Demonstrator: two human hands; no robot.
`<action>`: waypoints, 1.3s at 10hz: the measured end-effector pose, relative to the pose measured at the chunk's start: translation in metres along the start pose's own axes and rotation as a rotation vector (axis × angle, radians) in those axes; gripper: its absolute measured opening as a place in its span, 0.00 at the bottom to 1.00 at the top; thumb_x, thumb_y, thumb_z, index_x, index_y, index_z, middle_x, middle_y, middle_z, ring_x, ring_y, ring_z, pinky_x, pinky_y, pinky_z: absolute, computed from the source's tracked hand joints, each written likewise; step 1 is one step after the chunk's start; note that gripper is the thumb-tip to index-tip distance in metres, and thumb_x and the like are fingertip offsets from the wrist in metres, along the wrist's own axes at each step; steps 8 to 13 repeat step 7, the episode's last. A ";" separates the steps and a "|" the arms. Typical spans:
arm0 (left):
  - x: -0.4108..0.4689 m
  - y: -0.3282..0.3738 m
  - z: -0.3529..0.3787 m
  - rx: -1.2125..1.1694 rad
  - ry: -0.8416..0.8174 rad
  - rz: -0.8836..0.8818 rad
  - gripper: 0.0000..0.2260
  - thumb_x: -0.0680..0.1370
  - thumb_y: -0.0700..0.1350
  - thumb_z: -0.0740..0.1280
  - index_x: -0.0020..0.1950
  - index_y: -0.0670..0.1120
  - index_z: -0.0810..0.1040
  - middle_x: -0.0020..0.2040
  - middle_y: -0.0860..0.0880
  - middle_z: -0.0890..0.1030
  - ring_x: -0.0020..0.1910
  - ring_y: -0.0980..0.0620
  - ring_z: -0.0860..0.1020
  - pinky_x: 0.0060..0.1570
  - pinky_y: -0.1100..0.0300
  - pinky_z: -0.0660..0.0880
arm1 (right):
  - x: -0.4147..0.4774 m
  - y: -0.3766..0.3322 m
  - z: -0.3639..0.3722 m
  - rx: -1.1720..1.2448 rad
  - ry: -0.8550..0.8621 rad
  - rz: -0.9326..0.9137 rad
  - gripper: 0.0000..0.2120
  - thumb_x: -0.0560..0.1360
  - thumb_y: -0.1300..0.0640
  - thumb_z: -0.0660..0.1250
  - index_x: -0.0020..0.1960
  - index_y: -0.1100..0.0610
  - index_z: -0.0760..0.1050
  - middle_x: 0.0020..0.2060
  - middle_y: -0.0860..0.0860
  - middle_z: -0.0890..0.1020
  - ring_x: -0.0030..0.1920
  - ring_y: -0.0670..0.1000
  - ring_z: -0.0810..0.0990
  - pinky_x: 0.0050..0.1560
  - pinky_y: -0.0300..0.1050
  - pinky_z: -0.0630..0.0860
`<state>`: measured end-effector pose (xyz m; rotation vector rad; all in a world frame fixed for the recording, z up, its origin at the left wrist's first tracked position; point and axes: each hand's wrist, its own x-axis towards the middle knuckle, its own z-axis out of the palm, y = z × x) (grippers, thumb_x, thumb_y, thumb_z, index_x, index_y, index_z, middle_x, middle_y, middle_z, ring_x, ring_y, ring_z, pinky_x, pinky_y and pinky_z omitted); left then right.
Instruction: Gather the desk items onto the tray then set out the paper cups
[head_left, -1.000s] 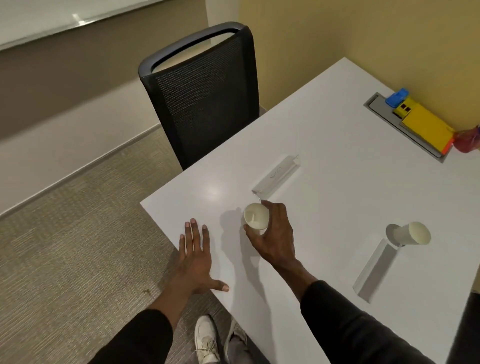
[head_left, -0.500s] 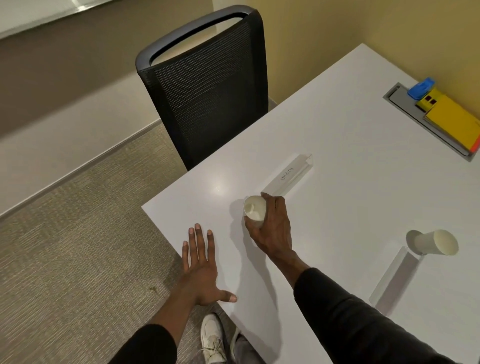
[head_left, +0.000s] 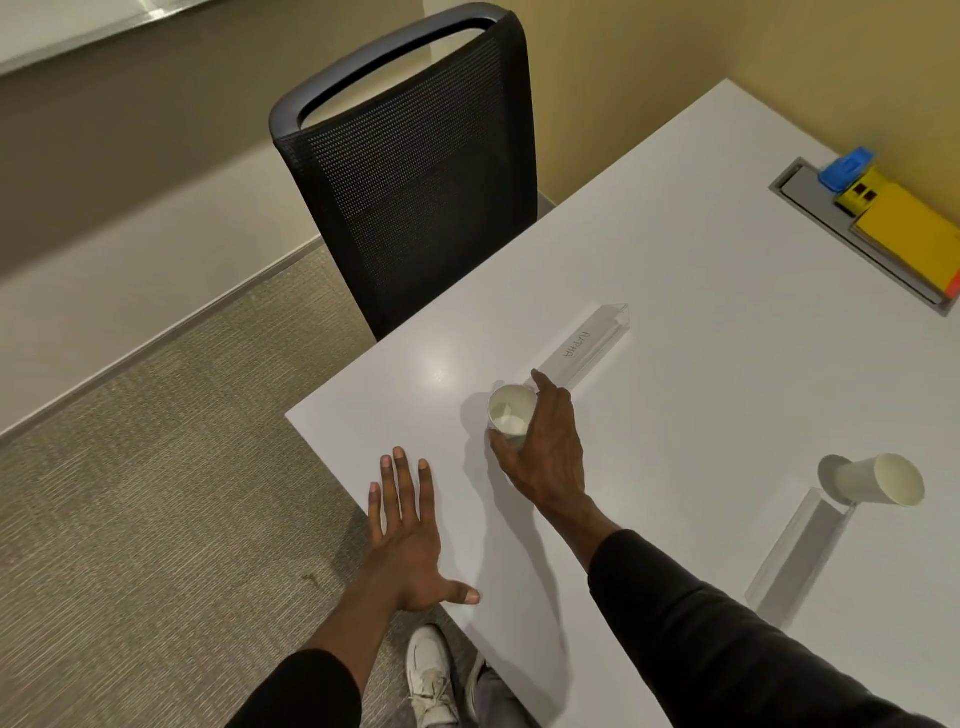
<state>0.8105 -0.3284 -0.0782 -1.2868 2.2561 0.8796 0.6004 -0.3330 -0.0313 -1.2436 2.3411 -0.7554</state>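
Observation:
My right hand grips a white paper cup upright on the white table, just in front of a clear name plate marked with letters. My left hand lies flat with fingers spread at the table's near-left edge, holding nothing. A second paper cup stands at the right, beside the end of another clear name plate. At the far right a grey tray holds a blue item, a small yellow piece and a yellow pad.
A black mesh office chair stands against the table's far-left side. Carpet floor lies left of the table. My white shoes show below the table edge.
My right hand has carried the cup a little farther from me, up to the near end of the lettered name plate. The left hand stays flat; the camera view shifted.

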 end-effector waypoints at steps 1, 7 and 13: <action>0.000 0.000 0.000 -0.005 0.000 -0.005 0.80 0.52 0.85 0.67 0.76 0.43 0.17 0.74 0.37 0.15 0.74 0.36 0.16 0.77 0.33 0.26 | -0.002 0.002 -0.002 0.012 -0.005 0.024 0.47 0.68 0.40 0.78 0.78 0.51 0.58 0.69 0.51 0.72 0.67 0.54 0.74 0.63 0.58 0.80; -0.030 0.026 0.002 0.137 0.069 -0.046 0.64 0.72 0.70 0.73 0.84 0.39 0.33 0.81 0.32 0.28 0.83 0.34 0.30 0.84 0.39 0.38 | -0.146 0.040 -0.053 -0.101 -0.031 0.047 0.43 0.71 0.34 0.71 0.78 0.54 0.63 0.68 0.51 0.73 0.66 0.53 0.75 0.60 0.55 0.80; -0.030 0.026 0.002 0.137 0.069 -0.046 0.64 0.72 0.70 0.73 0.84 0.39 0.33 0.81 0.32 0.28 0.83 0.34 0.30 0.84 0.39 0.38 | -0.146 0.040 -0.053 -0.101 -0.031 0.047 0.43 0.71 0.34 0.71 0.78 0.54 0.63 0.68 0.51 0.73 0.66 0.53 0.75 0.60 0.55 0.80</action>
